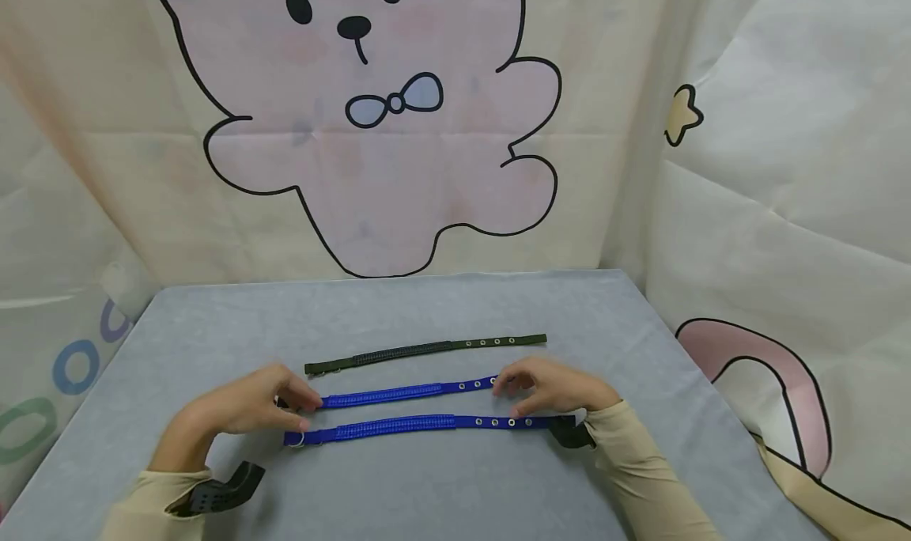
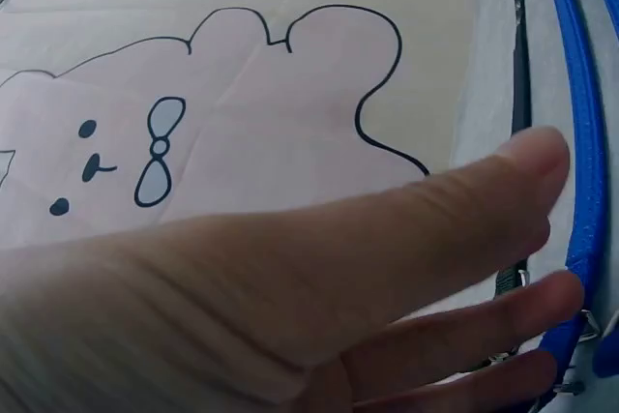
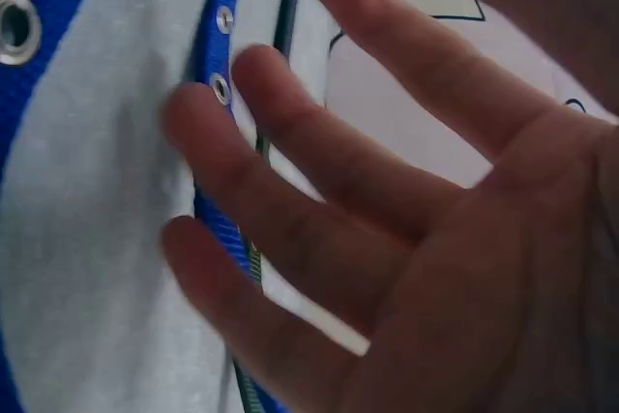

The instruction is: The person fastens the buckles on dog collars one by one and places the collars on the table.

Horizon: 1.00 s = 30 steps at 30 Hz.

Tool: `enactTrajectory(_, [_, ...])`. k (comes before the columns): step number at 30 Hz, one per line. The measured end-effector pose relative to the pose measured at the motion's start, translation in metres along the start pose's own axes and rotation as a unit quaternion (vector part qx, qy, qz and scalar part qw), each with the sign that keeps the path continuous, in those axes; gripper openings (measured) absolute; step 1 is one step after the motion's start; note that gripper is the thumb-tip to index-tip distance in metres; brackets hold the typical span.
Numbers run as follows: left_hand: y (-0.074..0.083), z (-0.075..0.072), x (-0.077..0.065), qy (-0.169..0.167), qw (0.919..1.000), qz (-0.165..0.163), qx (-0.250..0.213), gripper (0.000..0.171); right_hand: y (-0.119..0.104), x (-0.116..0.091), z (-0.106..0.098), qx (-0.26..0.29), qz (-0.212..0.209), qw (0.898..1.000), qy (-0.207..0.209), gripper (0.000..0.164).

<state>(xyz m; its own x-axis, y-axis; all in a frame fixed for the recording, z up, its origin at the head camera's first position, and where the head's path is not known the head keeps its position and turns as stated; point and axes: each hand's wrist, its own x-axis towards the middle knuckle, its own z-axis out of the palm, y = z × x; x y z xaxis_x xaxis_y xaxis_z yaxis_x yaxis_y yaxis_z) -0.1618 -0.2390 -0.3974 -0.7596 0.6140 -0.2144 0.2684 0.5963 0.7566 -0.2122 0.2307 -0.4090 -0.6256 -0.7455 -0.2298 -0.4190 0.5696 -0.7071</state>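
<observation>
Two blue collars lie roughly parallel on the grey cloth, the middle collar (image 1: 398, 395) and the nearer collar (image 1: 398, 426), each with a padded section and metal eyelets toward the right end. Behind them lies a dark green collar (image 1: 406, 353) of the same make. My left hand (image 1: 256, 402) is over the left ends of the blue collars, its fingers fairly straight and spread from the thumb. My right hand (image 1: 558, 387) has loosely extended fingers at the eyelet end of the middle collar, hiding its tip. In the right wrist view, the fingers (image 3: 290, 229) are spread apart and grip nothing.
A grey cloth (image 1: 398, 493) covers the table. Behind it hangs a backdrop (image 1: 427, 169) printed with a pink bear, and printed fabric walls (image 1: 783, 209) stand at the sides. Dark straps (image 1: 221, 489) sit at both wrists.
</observation>
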Motion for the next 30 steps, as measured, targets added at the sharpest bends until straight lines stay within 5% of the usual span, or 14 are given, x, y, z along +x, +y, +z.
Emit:
enactTrajectory(6, [0.000,0.004,0.005,-0.008,0.9984,-0.056,0.001,0.036,0.004,0.004,0.004,0.019,0.022,0.999,-0.023,0.031])
enactTrajectory(14, [0.010,0.019,0.015,0.025,0.9864,-0.148,0.066,0.028,0.007,0.005,0.009,-0.016,0.039,0.999,-0.011,0.013])
enactTrajectory(23, [0.014,0.037,0.017,0.062,0.9768,-0.160,0.128,0.031,0.006,0.005,0.013,-0.018,0.074,0.997,0.009,0.022])
enactTrajectory(30, [0.011,0.040,0.022,0.053,0.9734,-0.163,0.152,0.026,0.006,0.006,0.014,-0.041,0.068,0.997,-0.002,0.016])
